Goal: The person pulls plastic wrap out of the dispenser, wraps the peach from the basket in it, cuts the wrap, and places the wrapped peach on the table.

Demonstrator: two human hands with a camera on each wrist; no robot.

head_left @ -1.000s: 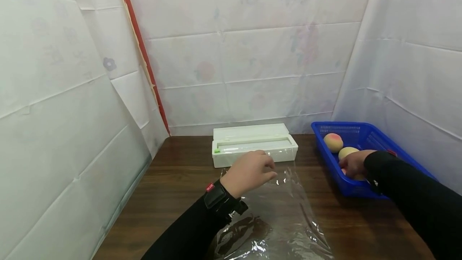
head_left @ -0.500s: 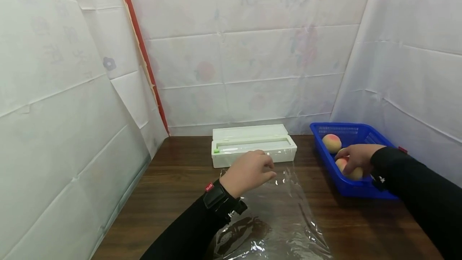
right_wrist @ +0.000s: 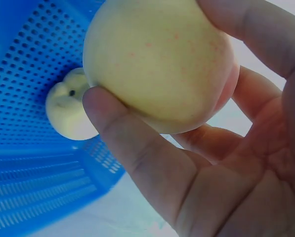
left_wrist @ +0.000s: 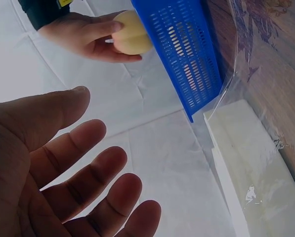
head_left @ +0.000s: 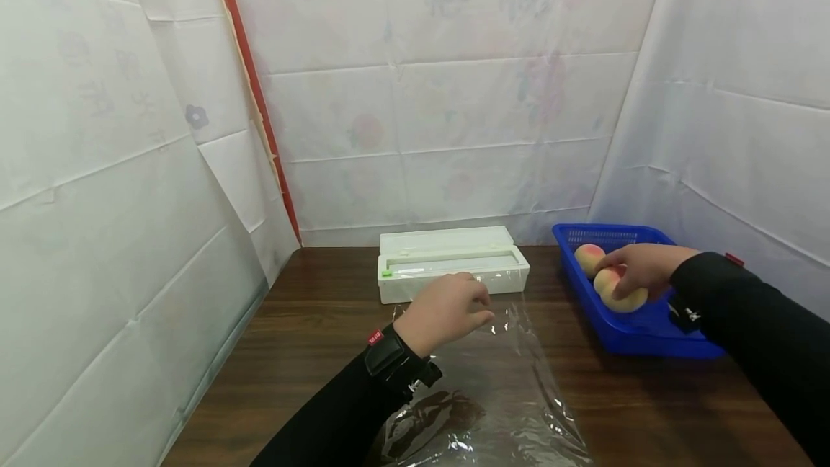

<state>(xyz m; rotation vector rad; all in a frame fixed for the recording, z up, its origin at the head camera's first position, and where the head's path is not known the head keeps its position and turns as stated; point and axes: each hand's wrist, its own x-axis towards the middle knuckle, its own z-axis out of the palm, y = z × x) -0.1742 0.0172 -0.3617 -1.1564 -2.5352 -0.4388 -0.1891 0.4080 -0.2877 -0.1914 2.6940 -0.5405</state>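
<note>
A pale yellow peach with a pink blush (head_left: 626,300) is held between the thumb and fingers of my right hand (head_left: 648,265). In the right wrist view the held peach (right_wrist: 159,64) sits high over the blue basket, (right_wrist: 38,185) apart from its floor. Another peach (head_left: 588,258) lies in the basket. My left hand (head_left: 444,314) hovers over a sheet of clear plastic film, (head_left: 499,388) its fingers loosely bent with nothing in them. From the left wrist view, the palm (left_wrist: 14,163) shows bare and the fingers spread apart.
A white cling film dispenser box (head_left: 454,283) with its lid raised stands at the back of the dark wood table (head_left: 292,352). The film runs from it toward the front edge. White patterned sheets (head_left: 454,114) enclose the table at the back and both sides.
My right hand has lifted the peach up from inside the basket. The left hand stays over the film, nearly unmoved. The head view has shifted slightly.
</note>
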